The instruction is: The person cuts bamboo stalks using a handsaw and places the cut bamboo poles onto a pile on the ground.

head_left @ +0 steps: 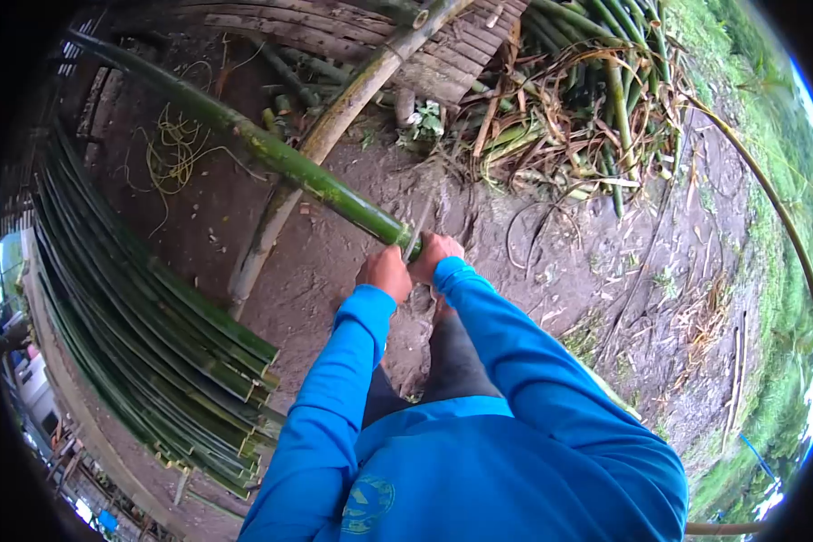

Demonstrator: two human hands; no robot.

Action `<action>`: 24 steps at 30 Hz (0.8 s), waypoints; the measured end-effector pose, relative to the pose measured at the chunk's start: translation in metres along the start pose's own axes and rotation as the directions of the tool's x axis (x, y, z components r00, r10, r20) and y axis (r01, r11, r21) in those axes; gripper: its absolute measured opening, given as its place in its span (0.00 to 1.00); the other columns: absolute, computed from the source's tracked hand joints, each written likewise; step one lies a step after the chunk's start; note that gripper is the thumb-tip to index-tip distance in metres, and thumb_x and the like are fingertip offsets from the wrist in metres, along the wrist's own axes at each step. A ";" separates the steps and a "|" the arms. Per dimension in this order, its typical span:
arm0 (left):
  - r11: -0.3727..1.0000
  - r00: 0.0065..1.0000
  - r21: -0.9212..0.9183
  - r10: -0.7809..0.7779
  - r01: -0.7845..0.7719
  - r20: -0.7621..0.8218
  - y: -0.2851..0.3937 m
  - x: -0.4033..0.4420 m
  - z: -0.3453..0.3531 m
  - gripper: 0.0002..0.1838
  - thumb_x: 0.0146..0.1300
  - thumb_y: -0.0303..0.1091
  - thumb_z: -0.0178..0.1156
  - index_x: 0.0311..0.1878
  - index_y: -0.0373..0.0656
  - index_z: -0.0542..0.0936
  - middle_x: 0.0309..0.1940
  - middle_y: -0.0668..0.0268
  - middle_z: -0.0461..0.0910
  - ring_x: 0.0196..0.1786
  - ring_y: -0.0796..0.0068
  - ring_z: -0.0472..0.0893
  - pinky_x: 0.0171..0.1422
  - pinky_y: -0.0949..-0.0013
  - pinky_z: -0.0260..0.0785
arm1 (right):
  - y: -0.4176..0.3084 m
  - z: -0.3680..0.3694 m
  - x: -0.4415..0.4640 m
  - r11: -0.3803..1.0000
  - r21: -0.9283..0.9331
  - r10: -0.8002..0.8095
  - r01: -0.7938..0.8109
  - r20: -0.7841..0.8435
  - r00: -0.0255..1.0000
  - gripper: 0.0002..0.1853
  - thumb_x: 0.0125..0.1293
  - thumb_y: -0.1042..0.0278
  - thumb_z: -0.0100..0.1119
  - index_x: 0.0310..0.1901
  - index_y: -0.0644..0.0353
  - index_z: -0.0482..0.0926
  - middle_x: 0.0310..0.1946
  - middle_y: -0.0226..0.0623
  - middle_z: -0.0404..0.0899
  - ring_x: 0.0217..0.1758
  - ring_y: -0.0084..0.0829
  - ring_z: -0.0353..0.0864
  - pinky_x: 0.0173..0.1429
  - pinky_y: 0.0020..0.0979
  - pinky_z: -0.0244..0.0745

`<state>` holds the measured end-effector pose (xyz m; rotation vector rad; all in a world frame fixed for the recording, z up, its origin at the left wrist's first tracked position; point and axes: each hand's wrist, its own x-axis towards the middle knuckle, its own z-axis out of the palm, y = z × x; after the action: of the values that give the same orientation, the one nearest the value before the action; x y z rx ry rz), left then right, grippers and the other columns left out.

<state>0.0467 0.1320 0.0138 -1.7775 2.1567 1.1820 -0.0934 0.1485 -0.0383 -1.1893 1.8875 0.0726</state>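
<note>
A long green bamboo pole [307, 172] runs from the upper left to the middle, resting across a slanted brown pole [348, 98]. Both of my hands are at its near end. My left hand [388, 273] is closed at the left side of that end. On the right side, my right hand [437, 253] is closed around something I cannot make out. A thin, pale blade-like strip [417, 231] stands across the bamboo end between my hands; its lower part is hidden.
Split green bamboo lengths [181, 334] lie stacked at the left. A slatted wooden platform [434, 68] stands at the top, beside a heap of bamboo and dry scraps [551, 117]. Tangled yellow cord [173, 154] lies on the muddy ground [551, 271]. Grass borders the right side.
</note>
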 end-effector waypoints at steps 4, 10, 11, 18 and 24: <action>0.997 0.997 -0.040 -0.068 0.070 0.040 -0.016 -0.150 -0.061 0.17 0.45 0.28 0.55 0.42 0.38 0.77 0.29 0.41 0.76 0.37 0.39 0.76 0.42 0.45 0.69 | -0.003 -0.001 -0.003 0.999 -0.034 0.026 -0.025 0.018 1.000 0.22 0.42 0.59 0.61 0.43 0.54 0.77 0.36 0.47 0.81 0.43 0.47 0.80 0.50 0.42 0.75; 1.000 0.999 -0.026 -0.008 0.009 0.036 -0.030 -0.086 -0.041 0.08 0.44 0.25 0.53 0.31 0.34 0.74 0.26 0.41 0.75 0.34 0.39 0.76 0.38 0.44 0.67 | -0.002 0.007 -0.001 0.999 -0.041 0.021 -0.021 -0.006 1.000 0.22 0.41 0.58 0.62 0.42 0.54 0.77 0.36 0.47 0.81 0.43 0.46 0.80 0.50 0.41 0.75; 0.997 0.997 -0.016 0.071 -0.071 -0.006 -0.036 -0.063 -0.022 0.07 0.44 0.25 0.53 0.28 0.34 0.73 0.25 0.41 0.75 0.33 0.38 0.76 0.38 0.44 0.67 | -0.001 0.009 0.000 0.997 -0.060 0.038 -0.038 0.007 0.999 0.23 0.41 0.57 0.62 0.42 0.54 0.77 0.36 0.47 0.81 0.43 0.46 0.80 0.50 0.41 0.75; 0.998 0.998 0.007 0.055 -0.055 0.012 -0.041 -0.161 -0.060 0.10 0.49 0.29 0.55 0.36 0.39 0.75 0.26 0.44 0.77 0.32 0.40 0.77 0.36 0.44 0.68 | -0.011 -0.012 -0.012 0.995 -0.072 0.067 -0.064 0.041 0.997 0.22 0.45 0.59 0.60 0.44 0.55 0.78 0.41 0.47 0.81 0.47 0.44 0.80 0.54 0.38 0.74; 0.995 0.994 0.026 0.103 -0.101 -0.048 -0.043 -0.046 -0.009 0.08 0.47 0.29 0.54 0.32 0.38 0.76 0.27 0.44 0.78 0.33 0.38 0.77 0.38 0.43 0.69 | 0.002 0.008 -0.005 0.997 -0.062 0.043 -0.044 -0.008 0.999 0.22 0.39 0.55 0.64 0.38 0.54 0.79 0.36 0.46 0.81 0.43 0.46 0.81 0.50 0.40 0.75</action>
<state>0.1019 0.1622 0.0232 -1.7235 2.3047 1.1406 -0.0890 0.1570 -0.0402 -1.1917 1.9299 0.1527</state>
